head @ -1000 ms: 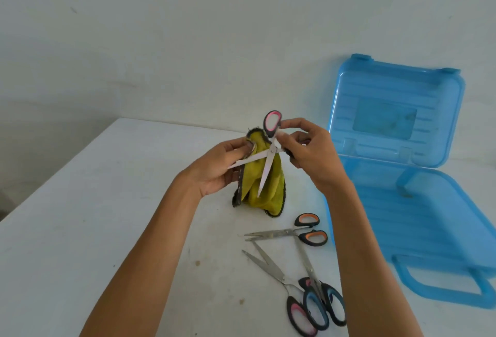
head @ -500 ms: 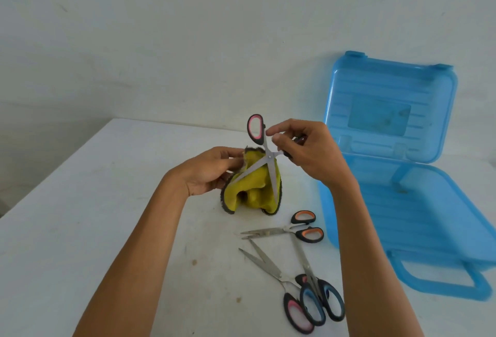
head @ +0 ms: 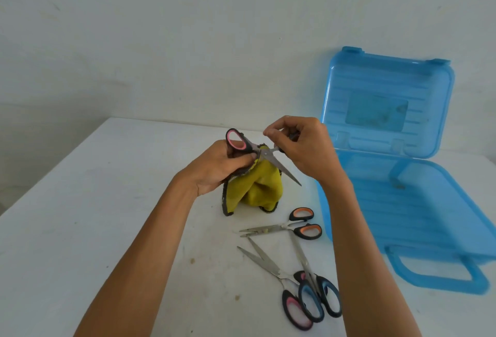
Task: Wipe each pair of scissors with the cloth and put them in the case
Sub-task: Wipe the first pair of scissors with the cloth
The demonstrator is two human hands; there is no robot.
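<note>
My left hand point(head: 214, 167) grips the yellow cloth point(head: 257, 189), which hangs down to the table, and presses it against the pink-handled scissors point(head: 264, 155). These scissors are spread open above the table; one pink loop sticks up at the left and one blade points down to the right. My right hand point(head: 300, 149) holds their other handle, which is mostly hidden by the fingers. The open blue case point(head: 418, 202) lies at the right with its lid standing up.
Three more pairs lie on the white table point(head: 80, 229) in front of the case: orange-handled scissors point(head: 290, 226), blue-handled scissors point(head: 314, 293) and another pink-handled pair point(head: 279, 283), the last two crossing. A white wall stands behind.
The held scissors have turned: the pink loop swung left and down toward my left hand, and the blade now points down to the right. The cloth has moved with my left hand.
</note>
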